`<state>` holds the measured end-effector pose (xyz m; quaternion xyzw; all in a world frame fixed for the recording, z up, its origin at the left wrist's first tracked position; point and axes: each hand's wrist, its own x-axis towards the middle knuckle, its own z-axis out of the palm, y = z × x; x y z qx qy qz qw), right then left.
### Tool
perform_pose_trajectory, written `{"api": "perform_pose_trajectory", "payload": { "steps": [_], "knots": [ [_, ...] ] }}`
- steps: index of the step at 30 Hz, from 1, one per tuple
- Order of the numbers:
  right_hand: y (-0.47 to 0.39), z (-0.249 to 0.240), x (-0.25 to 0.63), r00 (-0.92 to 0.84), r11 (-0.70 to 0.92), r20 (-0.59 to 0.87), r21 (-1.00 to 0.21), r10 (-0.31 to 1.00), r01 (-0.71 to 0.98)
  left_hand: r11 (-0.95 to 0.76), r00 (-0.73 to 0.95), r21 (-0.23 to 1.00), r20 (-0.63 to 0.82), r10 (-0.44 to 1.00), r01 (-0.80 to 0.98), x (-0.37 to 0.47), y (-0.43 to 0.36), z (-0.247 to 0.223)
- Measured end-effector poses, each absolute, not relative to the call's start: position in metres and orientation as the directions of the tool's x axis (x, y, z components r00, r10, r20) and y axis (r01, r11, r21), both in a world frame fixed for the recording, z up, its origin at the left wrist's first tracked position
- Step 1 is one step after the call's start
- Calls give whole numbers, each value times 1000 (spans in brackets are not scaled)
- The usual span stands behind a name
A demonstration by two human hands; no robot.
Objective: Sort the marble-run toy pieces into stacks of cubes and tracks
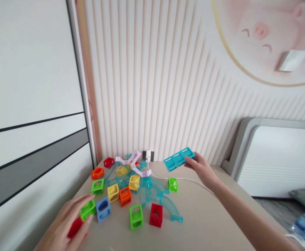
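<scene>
My left hand [66,223] is low at the left, its fingers wrapped round a green cube frame [88,209], with a red block [75,227] right below it. Just right of that hand is a blue cube frame [103,209]. My right hand [197,164] holds a flat teal panel [179,159] by its right end, raised above the table and tilted. Beneath the panel lies a small green block [172,184]. Another green frame [136,217] and a red cube [156,215] stand near the front.
Yellow [113,193] and orange blocks [125,196] cluster on the table [199,216] with clear teal track pieces [168,205] and lilac zigzag pieces [139,169]. A white cable [189,179] runs from a wall plug [148,156]. A cabinet [37,146] borders the left side.
</scene>
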<state>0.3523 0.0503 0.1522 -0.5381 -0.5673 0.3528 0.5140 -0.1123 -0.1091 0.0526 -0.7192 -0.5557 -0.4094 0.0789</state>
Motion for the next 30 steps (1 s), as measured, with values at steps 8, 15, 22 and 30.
{"api": "perform_pose_trajectory", "payload": {
  "steps": [8,15,22,30],
  "knots": [
    [-70,160,228,-541,276,262,-959,799,-56,-351,292,823,237,927,447,-23,-116,108],
    [-97,153,234,-541,884,699,-363,467,293,-210,235,855,107,966,475,-27,-130,93],
    [-64,132,268,-479,787,651,-324,588,525,-121,-290,798,349,891,590,-117,-62,76],
    [-66,123,273,-479,754,613,-330,629,567,61,-393,860,168,904,507,-160,-5,34]
  ]
}}
